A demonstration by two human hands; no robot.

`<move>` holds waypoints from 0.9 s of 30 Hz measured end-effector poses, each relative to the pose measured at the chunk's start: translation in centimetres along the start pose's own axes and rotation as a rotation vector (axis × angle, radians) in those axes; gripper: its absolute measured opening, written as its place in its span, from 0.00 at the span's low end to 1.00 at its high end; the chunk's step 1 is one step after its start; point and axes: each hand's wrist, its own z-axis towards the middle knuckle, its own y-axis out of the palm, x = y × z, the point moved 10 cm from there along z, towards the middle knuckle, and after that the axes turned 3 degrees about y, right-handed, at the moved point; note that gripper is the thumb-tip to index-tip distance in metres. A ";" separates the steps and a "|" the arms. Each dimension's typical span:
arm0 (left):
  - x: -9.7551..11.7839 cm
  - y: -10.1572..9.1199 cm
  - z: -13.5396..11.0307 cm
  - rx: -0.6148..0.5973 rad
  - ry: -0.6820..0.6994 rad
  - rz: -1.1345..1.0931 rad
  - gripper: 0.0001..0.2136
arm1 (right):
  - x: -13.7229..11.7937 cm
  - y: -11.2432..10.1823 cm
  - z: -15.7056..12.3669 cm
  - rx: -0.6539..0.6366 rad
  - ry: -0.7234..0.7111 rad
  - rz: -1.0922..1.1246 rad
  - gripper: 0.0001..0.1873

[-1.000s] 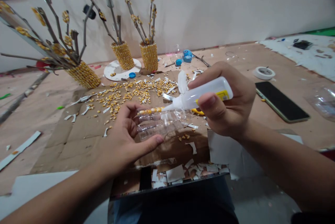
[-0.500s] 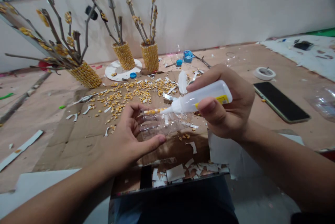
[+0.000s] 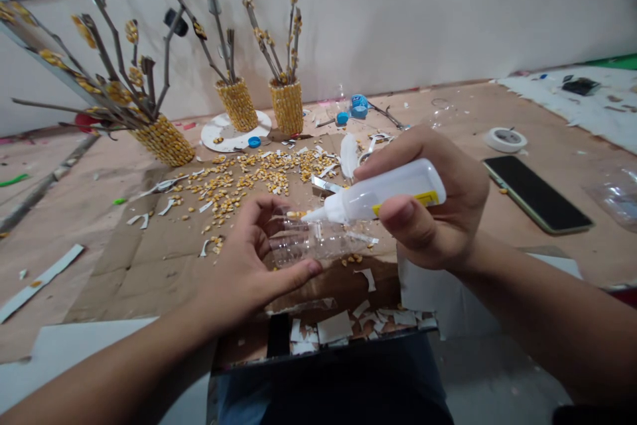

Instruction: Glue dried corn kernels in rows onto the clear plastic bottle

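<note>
Clear plastic cylinder (image 3: 313, 247), thin, ribbed & shiny, lies sideways in L hand (image 3: 251, 259) above the creased brown cardboard (image 3: 144, 259); fingers curl round its far side, thumb stretched along the near one. R hand (image 3: 440, 209) pinches a smooth, translucent squeeze bottle (image 3: 385, 186) w/ yellow label (image 3: 428, 198) btwn thumb & fingers. Its tapered nozzle (image 3: 316, 213) points L at a short row of kernels (image 3: 297, 213) on the cylinder's upper side; can't tell if tip touches. Beyond, loose yellow kernels (image 3: 271, 176) spread over the cardboard; toward the tabletop's (image 3: 448, 103) front edge, angular white paper scraps (image 3: 334, 327). Just R of R hand: flat, round-cornered phone (image 3: 540, 193), ring-shaped tape roll (image 3: 505, 140) behind it. Kernel-clad cups (image 3: 287, 107) w/ rough twigs (image 3: 166, 73) stand well back by the wall (image 3: 423, 20), leaving room btwn them & both hands.
</note>
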 end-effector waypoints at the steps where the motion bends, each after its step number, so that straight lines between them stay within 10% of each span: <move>1: 0.0 0.0 0.0 0.004 -0.002 0.007 0.29 | -0.1 0.0 0.0 -0.004 -0.001 -0.003 0.14; 27: 0.3 -0.2 -0.2 0.022 0.035 0.072 0.28 | 0.6 0.4 -0.4 -0.034 0.037 0.022 0.13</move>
